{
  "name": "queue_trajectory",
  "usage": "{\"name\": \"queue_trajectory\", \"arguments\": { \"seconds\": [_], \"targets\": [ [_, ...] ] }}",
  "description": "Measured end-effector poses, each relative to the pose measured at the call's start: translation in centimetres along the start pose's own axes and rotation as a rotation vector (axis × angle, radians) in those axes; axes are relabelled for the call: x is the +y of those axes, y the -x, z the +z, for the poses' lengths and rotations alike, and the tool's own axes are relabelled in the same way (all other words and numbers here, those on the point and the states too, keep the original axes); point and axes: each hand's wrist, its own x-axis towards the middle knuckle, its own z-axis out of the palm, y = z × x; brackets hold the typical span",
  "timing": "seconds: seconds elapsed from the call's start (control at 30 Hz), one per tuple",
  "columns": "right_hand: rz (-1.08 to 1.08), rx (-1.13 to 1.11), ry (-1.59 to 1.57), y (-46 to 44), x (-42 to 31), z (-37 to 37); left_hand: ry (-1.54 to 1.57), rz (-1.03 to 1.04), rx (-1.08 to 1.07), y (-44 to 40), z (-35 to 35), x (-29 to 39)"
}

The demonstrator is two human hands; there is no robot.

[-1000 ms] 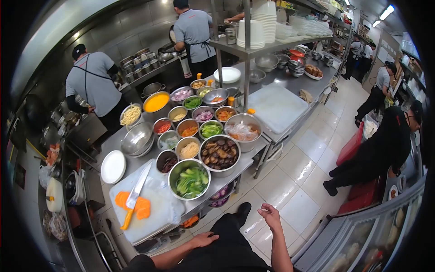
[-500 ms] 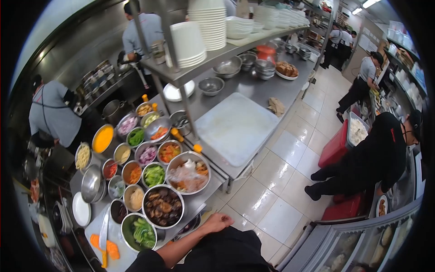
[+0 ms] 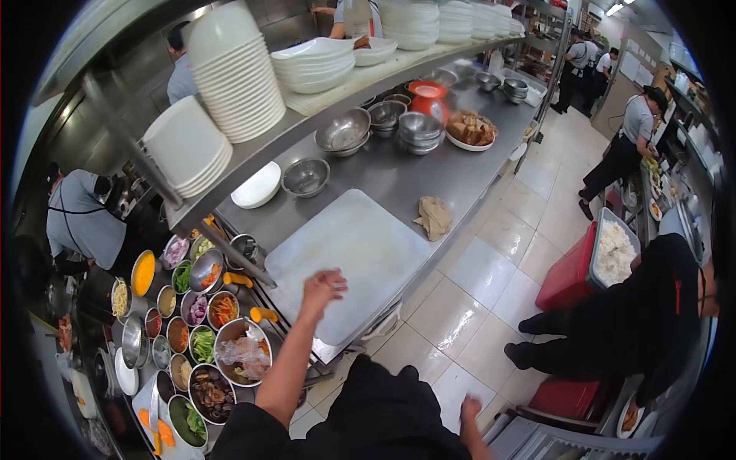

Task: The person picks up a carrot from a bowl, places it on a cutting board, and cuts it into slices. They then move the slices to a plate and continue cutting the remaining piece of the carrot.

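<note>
My left hand (image 3: 325, 293) is over the near-left part of a large white cutting board (image 3: 349, 257) on the steel counter. Its fingers are loosely bent and apart, with nothing in them. My right hand (image 3: 469, 409) hangs low on the right side of my body, over the tiled floor; it is small and blurred, so its fingers are hard to read. Left of my left forearm stands a steel bowl (image 3: 244, 351) of chopped food with clear plastic on top. A bowl of dark mushrooms (image 3: 213, 394) is just below it.
Several pots of cut vegetables and a knife (image 3: 154, 402) are at left. Stacked white bowls (image 3: 234, 77) fill the shelf above the counter. A crumpled brown cloth (image 3: 434, 218) and a plate of brown bread-like pieces (image 3: 471, 130) lie further along. A co-worker in black (image 3: 613, 307) stands right, by a red bin (image 3: 566, 268).
My view has moved forward along the counter, and the vegetable pots now sit further left. My left hand has risen from near my body to over the board. My right hand has come into view.
</note>
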Motion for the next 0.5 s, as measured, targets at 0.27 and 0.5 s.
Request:
{"name": "queue_trajectory", "arguments": {
  "seconds": [0.27, 0.5],
  "targets": [
    [-1.073, -0.108, -0.208, -7.7, -52.5, 6.8, 0.39, -0.113, 0.154, -14.5, -3.7, 3.7],
    [-1.307, -0.361, 0.6, -12.6, -58.7, 14.8, 0.749, -0.222, 0.341, -29.0, -4.9, 5.5]
  ]
}}
